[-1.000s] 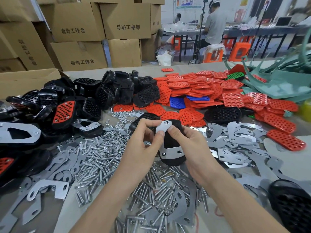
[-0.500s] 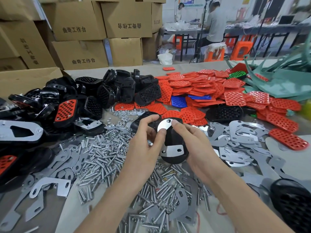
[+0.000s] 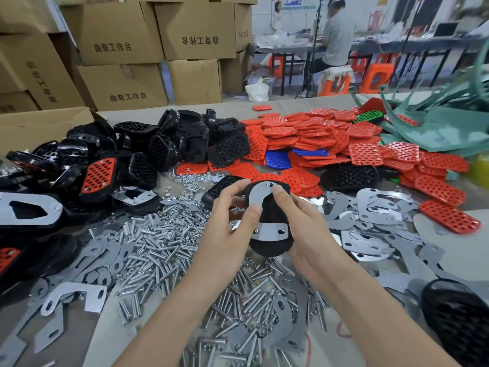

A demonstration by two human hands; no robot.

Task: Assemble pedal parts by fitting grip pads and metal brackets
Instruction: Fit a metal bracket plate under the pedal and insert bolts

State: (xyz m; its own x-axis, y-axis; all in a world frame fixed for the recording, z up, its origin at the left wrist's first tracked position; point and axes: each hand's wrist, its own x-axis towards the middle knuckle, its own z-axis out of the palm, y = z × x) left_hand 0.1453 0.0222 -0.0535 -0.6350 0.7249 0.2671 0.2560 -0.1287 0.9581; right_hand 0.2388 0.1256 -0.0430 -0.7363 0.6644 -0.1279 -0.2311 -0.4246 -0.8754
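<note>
Left hand (image 3: 227, 229): gripping the black pedal body (image 3: 274, 246) from its left side, with the fingers curling round the far edge and the thumb pressing on the curved left arm of the metal bracket (image 3: 270, 231).
Right hand (image 3: 304, 234): cradling the same pedal body from the right and underneath, with the thumb tip pressing on the far end of the bracket near its top hole.
Pedal body: being held just above the worktop (image 3: 460, 260), centre of the scene, flat back facing up and the long axis running near to far.
Bracket: lying flat on the pedal's back, its near band spanning the width, with a bolt end showing at its left hole.
Bolts (image 3: 158, 247): lying in a loose heap under and to the left of the hands, with small nuts (image 3: 190, 178) scattered just beyond.
Loose brackets (image 3: 370, 207): lying spread out to the right of the hands.
Red grip pads (image 3: 317, 139): lying piled at the far right, a few blue pads (image 3: 277, 158) among them.
Black pedal bodies (image 3: 185, 139): lying heaped at the far left, with one carrying a red pad (image 3: 98, 176).
Cardboard boxes (image 3: 119, 83): standing stacked beyond the worktop on the left.
</note>
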